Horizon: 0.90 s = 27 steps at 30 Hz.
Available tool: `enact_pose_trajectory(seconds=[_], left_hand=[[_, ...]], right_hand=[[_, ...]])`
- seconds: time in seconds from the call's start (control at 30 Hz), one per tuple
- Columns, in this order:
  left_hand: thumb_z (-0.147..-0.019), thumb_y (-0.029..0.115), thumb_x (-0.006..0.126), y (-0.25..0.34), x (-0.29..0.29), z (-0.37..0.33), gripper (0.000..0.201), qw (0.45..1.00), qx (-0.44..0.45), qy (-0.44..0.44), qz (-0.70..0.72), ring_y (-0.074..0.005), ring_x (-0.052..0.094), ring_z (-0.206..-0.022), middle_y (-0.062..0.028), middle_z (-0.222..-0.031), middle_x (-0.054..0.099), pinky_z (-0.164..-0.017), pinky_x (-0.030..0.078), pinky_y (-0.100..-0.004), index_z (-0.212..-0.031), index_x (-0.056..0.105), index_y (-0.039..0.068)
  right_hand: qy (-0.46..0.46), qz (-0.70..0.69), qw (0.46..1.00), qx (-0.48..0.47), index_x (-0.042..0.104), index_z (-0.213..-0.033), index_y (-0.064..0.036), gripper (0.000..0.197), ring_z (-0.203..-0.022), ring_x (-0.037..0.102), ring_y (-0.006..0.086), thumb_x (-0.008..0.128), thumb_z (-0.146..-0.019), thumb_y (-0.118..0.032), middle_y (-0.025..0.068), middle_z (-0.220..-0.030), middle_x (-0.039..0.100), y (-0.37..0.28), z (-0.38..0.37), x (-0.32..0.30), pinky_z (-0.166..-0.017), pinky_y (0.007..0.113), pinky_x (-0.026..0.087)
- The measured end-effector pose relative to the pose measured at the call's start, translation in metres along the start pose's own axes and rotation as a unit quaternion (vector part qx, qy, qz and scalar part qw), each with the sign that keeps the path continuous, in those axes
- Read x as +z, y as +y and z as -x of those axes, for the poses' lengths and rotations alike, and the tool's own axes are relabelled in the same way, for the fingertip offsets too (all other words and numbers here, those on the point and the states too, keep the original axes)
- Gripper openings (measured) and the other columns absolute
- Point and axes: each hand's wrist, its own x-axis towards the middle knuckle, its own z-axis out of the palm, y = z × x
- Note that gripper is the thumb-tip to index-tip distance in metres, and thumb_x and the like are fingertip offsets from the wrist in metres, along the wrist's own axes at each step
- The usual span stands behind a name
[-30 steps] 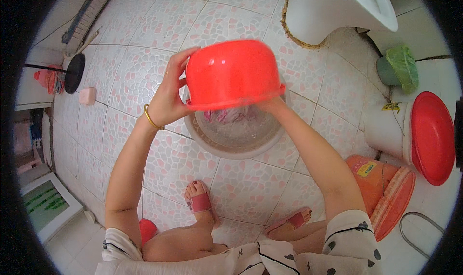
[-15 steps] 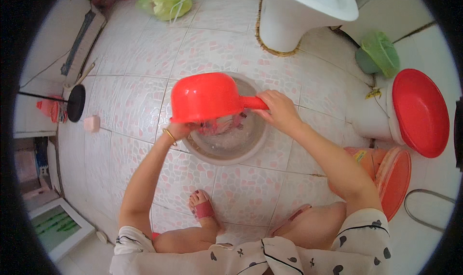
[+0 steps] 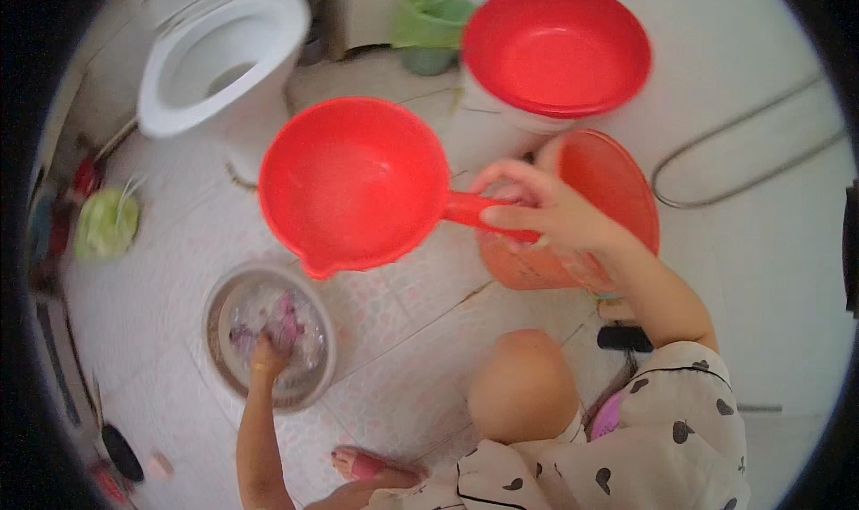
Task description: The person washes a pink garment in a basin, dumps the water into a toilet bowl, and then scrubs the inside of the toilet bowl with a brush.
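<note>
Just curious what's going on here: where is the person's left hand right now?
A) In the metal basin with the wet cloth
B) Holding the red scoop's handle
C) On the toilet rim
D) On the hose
A: the left hand reaches into the metal basin, while the right hand grips the red scoop by its handle.

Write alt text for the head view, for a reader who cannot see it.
A person's right hand holds a red scoop by its handle, its hollow facing up, while the left hand presses wet cloth in a metal basin on the tiled floor. An orange bucket, a red-lidded white container and a toilet stand nearby.
</note>
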Motion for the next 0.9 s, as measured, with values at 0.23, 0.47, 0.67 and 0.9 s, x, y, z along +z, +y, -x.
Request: enact_pose_trajectory(seconds=[0.23,0.47,0.67,0.9], left_hand=[[-0.074,0.044,0.054,0.015,-0.008,-0.006,0.071,0.993,0.008,-0.089,-0.081,-0.0389,0.056,-0.094,-0.0242,-0.099,0.058,-0.079,0.046,-0.0425,-0.127,0.031,0.003],[-0.07,0.019,0.065,0.098,-0.057,0.016,0.063,0.928,0.165,-0.213,-0.256,-0.0362,0.053,-0.098,-0.0214,-0.111,0.051,-0.084,0.043,-0.0429,-0.124,0.037,0.005],[-0.074,0.021,0.062,0.087,-0.069,-0.006,0.056,0.958,0.157,-0.136,-0.198,-0.032,0.048,-0.108,-0.0172,-0.117,0.05,-0.093,0.036,-0.0395,-0.123,0.041,0.006],[-0.065,-0.002,0.062,0.06,-0.089,-0.021,0.049,0.966,0.048,-0.175,-0.187,-0.0312,0.051,-0.104,-0.0155,-0.107,0.055,-0.086,0.043,-0.0387,-0.111,0.054,0.011]], right_hand=[[0.244,0.058,0.966,0.056,0.055,-0.101,-0.0081,0.023,-0.053,0.052,0.006,0.057,-0.083,-0.021,0.0007,-0.074,0.057,0.014,0.131,-0.122,-0.041,0.017,0.035],[0.297,0.059,0.948,0.1,0.057,-0.1,-0.0051,0.021,-0.074,0.055,0.0084,0.057,-0.082,-0.017,0.0031,-0.083,0.059,0.048,0.148,-0.143,-0.06,0.021,0.043],[0.287,0.266,0.919,-0.054,0.057,-0.097,-0.0019,0.02,-0.094,0.052,0.0162,0.056,-0.082,-0.015,0.006,-0.095,0.057,0.053,0.089,-0.127,-0.085,0.028,0.039],[-0.138,0.27,0.92,-0.247,0.053,-0.094,-0.0002,0.019,-0.089,0.056,0.0243,0.054,-0.078,-0.009,0.0129,-0.091,0.059,-0.005,-0.057,0.021,-0.081,0.033,0.043]])
